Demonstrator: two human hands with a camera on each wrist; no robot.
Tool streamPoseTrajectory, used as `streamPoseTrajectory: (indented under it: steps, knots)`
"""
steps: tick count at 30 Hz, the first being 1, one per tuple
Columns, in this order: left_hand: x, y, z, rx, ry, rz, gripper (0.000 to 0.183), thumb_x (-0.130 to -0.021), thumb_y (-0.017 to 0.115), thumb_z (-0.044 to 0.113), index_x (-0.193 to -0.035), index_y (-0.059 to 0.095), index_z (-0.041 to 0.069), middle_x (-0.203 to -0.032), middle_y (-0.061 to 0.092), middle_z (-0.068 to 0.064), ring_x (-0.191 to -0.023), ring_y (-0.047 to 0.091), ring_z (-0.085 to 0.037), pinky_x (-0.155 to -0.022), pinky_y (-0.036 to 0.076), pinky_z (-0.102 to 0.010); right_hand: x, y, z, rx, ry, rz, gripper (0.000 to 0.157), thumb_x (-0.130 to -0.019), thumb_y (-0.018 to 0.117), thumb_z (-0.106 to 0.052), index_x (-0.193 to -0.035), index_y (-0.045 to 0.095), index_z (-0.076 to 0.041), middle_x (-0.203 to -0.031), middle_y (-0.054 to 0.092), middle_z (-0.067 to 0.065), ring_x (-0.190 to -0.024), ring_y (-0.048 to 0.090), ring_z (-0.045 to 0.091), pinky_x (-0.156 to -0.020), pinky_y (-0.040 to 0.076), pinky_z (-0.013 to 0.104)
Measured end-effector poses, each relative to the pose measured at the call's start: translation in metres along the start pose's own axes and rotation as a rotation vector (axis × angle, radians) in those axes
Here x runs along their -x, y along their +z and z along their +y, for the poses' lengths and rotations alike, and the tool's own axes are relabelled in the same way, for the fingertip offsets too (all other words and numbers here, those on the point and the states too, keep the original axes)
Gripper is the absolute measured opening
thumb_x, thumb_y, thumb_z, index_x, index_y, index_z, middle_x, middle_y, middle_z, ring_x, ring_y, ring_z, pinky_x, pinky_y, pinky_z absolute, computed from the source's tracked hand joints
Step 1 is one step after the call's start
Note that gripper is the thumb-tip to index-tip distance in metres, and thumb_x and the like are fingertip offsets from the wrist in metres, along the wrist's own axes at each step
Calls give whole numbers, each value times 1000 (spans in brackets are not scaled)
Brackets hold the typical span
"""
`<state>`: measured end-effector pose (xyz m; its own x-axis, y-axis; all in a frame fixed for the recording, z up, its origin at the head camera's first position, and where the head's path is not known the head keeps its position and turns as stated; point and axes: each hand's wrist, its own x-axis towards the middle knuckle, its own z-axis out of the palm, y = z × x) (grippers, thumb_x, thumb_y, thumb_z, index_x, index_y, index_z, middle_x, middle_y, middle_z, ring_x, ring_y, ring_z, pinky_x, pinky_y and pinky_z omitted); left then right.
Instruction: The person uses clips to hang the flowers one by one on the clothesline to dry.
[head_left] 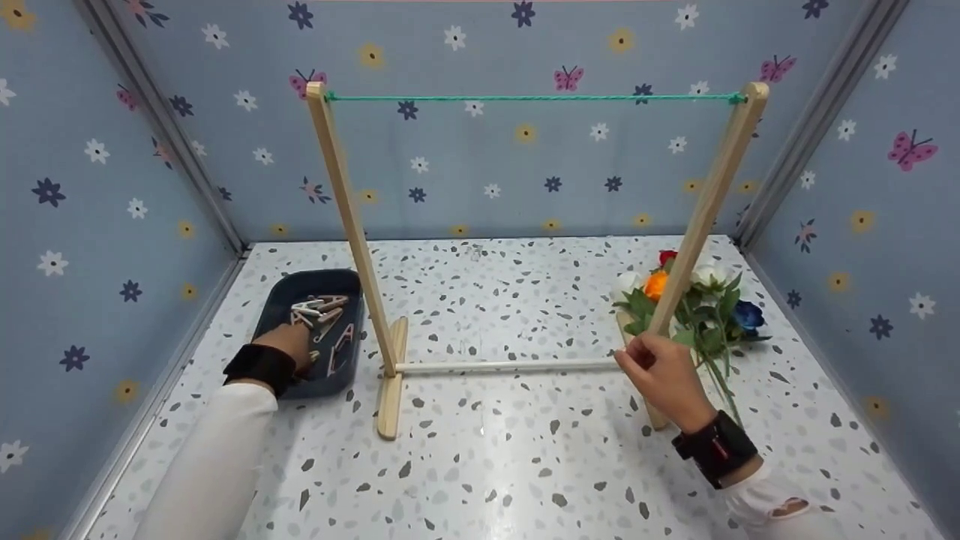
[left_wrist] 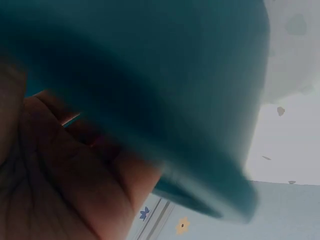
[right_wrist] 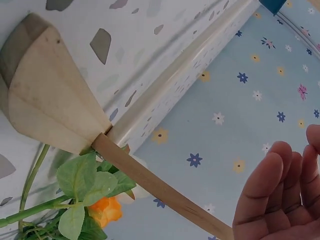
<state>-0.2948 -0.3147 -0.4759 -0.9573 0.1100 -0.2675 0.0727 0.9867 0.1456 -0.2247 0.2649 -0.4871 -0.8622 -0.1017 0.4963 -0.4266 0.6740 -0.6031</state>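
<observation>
My left hand [head_left: 289, 343] reaches into a dark blue bin [head_left: 334, 384] at the left, among several clothespins [head_left: 343, 337]. In the left wrist view the bin's wall [left_wrist: 215, 90] hides its fingertips, so I cannot tell whether they hold one. My right hand [head_left: 667, 379] hovers near the lower right of a wooden frame, fingers loosely bent and nothing between them. The frame has a left post [head_left: 345, 195], a right post [head_left: 712, 202], a white bottom rod [head_left: 510, 367] and a green string [head_left: 525, 97] tied across its top.
Artificial flowers lie behind and right of the right post: an orange bloom [head_left: 656, 285], a blue bloom [head_left: 748, 315], red and white ones, with green leaves [head_left: 705, 322]. A speckled tabletop [head_left: 480, 450] lies below, and flower-patterned panels [head_left: 480, 165] enclose the back and sides.
</observation>
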Motion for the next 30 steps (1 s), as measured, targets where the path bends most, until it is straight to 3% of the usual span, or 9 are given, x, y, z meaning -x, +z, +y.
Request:
streamPoseTrajectory:
  steps: [4,7,14,17,21,24,26,30]
  knots:
    - [-10,10,-9,-18,13,47,39,-99,71,17,-112,70,-20,-107,73,-39,-98,74,-50,-91,59,-63,-1,5,0,-28,32,-48,23,-93,82,-3,-78,67,-12,-70,60,-4,-62,50,3,-58,44,21]
    - [-8,8,-7,-24,16,56,38,-99,71,16,-112,69,-20,-108,72,-40,-97,74,-51,-90,59,-63,-2,8,0,-42,61,-82,22,-94,81,-4,-78,68,-11,-70,61,-2,-61,51,4,-58,45,21]
    - [-11,2,4,6,-27,80,25,-94,62,9,-100,74,-12,-113,72,-38,-88,73,-43,-91,58,-64,-5,13,-1,-15,130,-137,20,-96,81,-9,-80,69,-11,-71,62,0,-59,51,6,-56,44,22]
    - [-11,-6,11,30,-41,101,21,-93,62,9,-95,74,-9,-108,75,-34,-80,69,-37,-83,58,-60,-8,16,-4,7,109,-139,20,-96,81,-9,-80,69,-11,-71,63,0,-62,52,7,-57,45,21]
    - [0,-27,26,62,-52,120,17,-95,62,9,-87,70,-3,-84,71,-22,-67,61,-29,-64,52,-46,-12,19,-9,29,54,-129,21,-94,82,-7,-79,68,-12,-72,64,-1,-63,52,8,-59,45,22]
    - [14,-43,35,97,-22,153,21,-96,62,9,-76,62,3,-66,54,-9,-58,52,-24,-55,43,-38,-15,22,-13,38,19,-122,23,-93,83,-6,-78,67,-12,-71,62,-1,-62,51,9,-58,45,22]
    - [24,-50,42,129,18,177,25,-96,61,10,-72,56,8,-61,45,-3,-54,47,-21,-53,38,-35,-16,25,-14,33,5,-120,23,-92,83,-6,-77,67,-11,-71,62,-1,-62,51,9,-57,45,22]
    - [48,-62,60,185,91,196,23,-95,63,14,-75,53,11,-62,43,1,-53,45,-18,-53,35,-33,-17,29,-17,14,-13,-115,22,-92,84,-5,-77,68,-11,-70,64,-1,-62,52,8,-57,47,22]
